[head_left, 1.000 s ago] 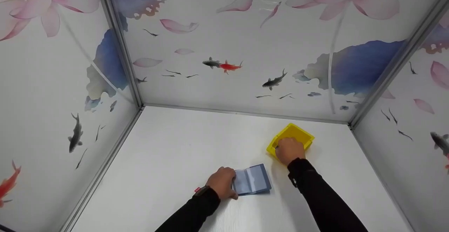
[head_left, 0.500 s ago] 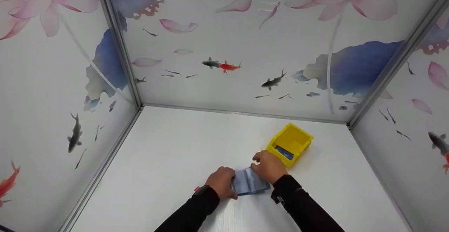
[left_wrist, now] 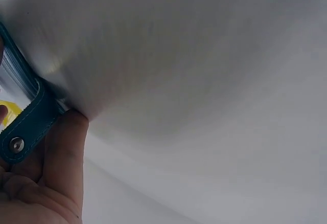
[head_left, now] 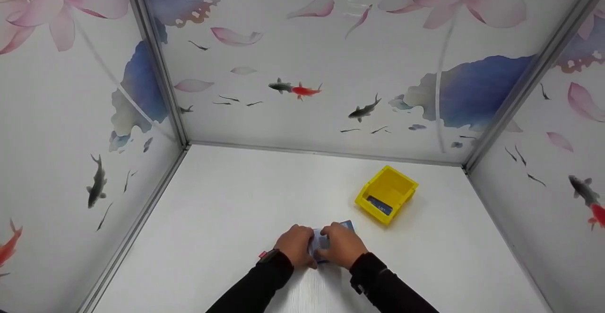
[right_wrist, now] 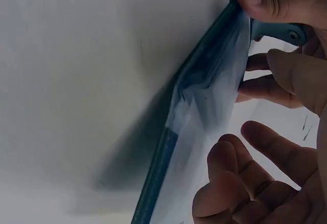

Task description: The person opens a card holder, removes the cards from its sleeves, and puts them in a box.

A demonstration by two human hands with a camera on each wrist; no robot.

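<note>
A blue-teal card holder [head_left: 348, 225] with clear plastic sleeves lies spread open on the white table. My left hand [head_left: 295, 245] grips its left side, thumb at the near edge. In the left wrist view a snap strap [left_wrist: 36, 119] sticks out beside the left fingers. Over the sleeves is my right hand [head_left: 344, 245], thumb and fingers bent and apart, covering much of the holder. The right wrist view shows the clear sleeves [right_wrist: 189, 147] close to the right fingers [right_wrist: 225, 157], with nothing seen between those. Whether they touch the sleeves I cannot tell.
A yellow bin [head_left: 394, 183] stands beyond the right hand, with a dark card [head_left: 379, 205] in it. Printed panels with metal corner strips [head_left: 160, 67] wall the white table [head_left: 246, 190] at the left, back and right.
My right hand has left the yellow bin and come left and nearer, over the card holder's sleeves. The dark card in the bin has come into sight. My left hand keeps its grip.
</note>
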